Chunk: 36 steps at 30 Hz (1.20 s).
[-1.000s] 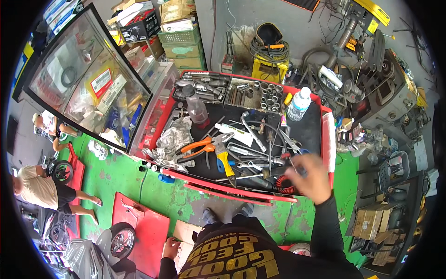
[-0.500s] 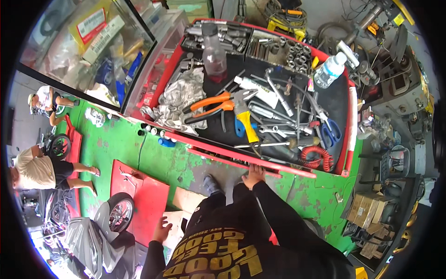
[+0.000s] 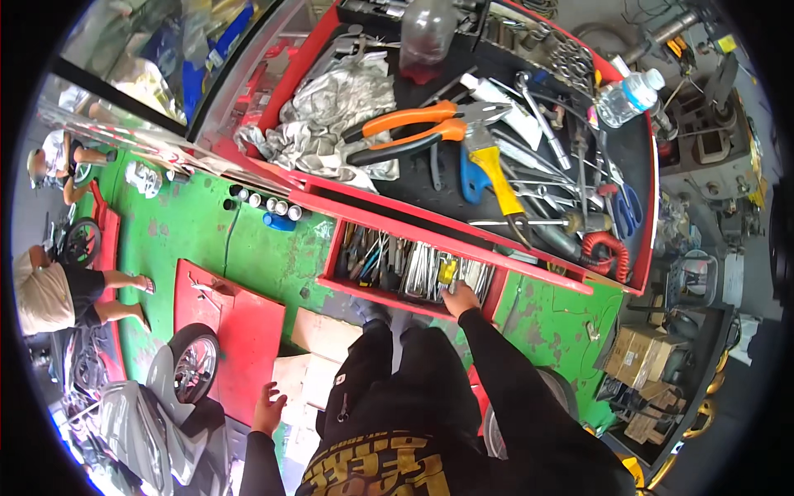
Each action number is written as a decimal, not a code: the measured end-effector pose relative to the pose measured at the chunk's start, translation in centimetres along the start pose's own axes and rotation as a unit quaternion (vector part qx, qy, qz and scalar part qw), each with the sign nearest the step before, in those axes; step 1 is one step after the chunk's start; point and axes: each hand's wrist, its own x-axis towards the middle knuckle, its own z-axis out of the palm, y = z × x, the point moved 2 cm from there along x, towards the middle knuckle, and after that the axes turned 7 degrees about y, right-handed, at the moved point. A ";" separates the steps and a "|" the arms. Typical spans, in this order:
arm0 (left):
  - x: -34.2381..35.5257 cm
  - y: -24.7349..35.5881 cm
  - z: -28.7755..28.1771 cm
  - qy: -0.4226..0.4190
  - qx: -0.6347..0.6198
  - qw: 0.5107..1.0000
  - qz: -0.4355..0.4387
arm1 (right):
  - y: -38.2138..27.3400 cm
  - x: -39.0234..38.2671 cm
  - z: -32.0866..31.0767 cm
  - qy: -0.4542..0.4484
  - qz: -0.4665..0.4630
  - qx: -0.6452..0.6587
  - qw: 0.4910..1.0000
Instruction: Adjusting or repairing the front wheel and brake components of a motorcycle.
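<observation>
A red drawer stands pulled out below the tool tray, filled with wrenches, screwdrivers and other slim hand tools. My right hand is over its front wall, fingertips reaching inside beside a yellow item. Its fingers are extended; nothing shows in its grasp. Away to the left, my left hand hangs with loosely bent, parted fingers and holds nothing. Above the drawer, orange-handled pliers and yellow-handled pliers lie in the tray.
A grey rag, clear bottle, water bottle and coiled red cord occupy the tray. A motorcycle and red platform stand left. Cardboard boxes are at right. Another person stands far left.
The drawer has come out toward me, uncovering its tools. My right hand has moved from the closed drawer's front to over its wall. The view has shifted closer to the tray.
</observation>
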 end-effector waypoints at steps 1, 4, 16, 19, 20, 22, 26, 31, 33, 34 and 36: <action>-0.4 -0.6 0.7 -0.004 -0.001 1.000 0.001 | 0.6 0.8 1.3 0.005 0.036 0.006 0.999; -1.5 -2.1 3.1 -0.018 0.000 1.000 0.009 | 2.3 2.7 4.6 0.026 0.148 0.025 0.988; -7.8 -7.4 9.1 -0.026 -0.014 0.999 0.030 | -0.9 -0.5 4.1 0.153 0.141 -0.034 0.977; -6.8 -2.1 10.4 -0.034 -0.034 0.994 0.102 | -0.1 -2.9 2.3 0.213 0.001 0.116 0.970; -7.3 1.0 10.8 -0.043 -0.059 0.991 0.111 | -1.3 -4.4 0.9 0.173 -0.034 0.208 0.962; -8.3 7.0 12.1 -0.079 -0.132 0.974 0.165 | -3.7 -8.1 -2.4 0.126 -0.079 0.304 0.941; -11.4 17.1 15.1 -0.146 -0.271 0.915 0.261 | -9.8 -15.0 -8.3 -0.055 -0.218 0.397 0.890; -13.4 17.0 13.7 -0.137 -0.397 0.884 0.204 | -9.3 -16.4 -9.7 -0.292 -0.029 0.533 0.793; -13.4 15.0 11.7 -0.104 -0.404 0.890 0.183 | -6.3 -14.9 -6.5 -0.337 0.071 0.457 0.820; -13.8 14.0 10.7 -0.087 -0.406 0.893 0.171 | -4.7 -14.7 -4.2 -0.365 0.175 0.372 0.836; -14.4 13.6 8.8 -0.071 -0.404 0.895 0.176 | -3.0 -12.8 0.7 -0.361 0.211 0.431 0.800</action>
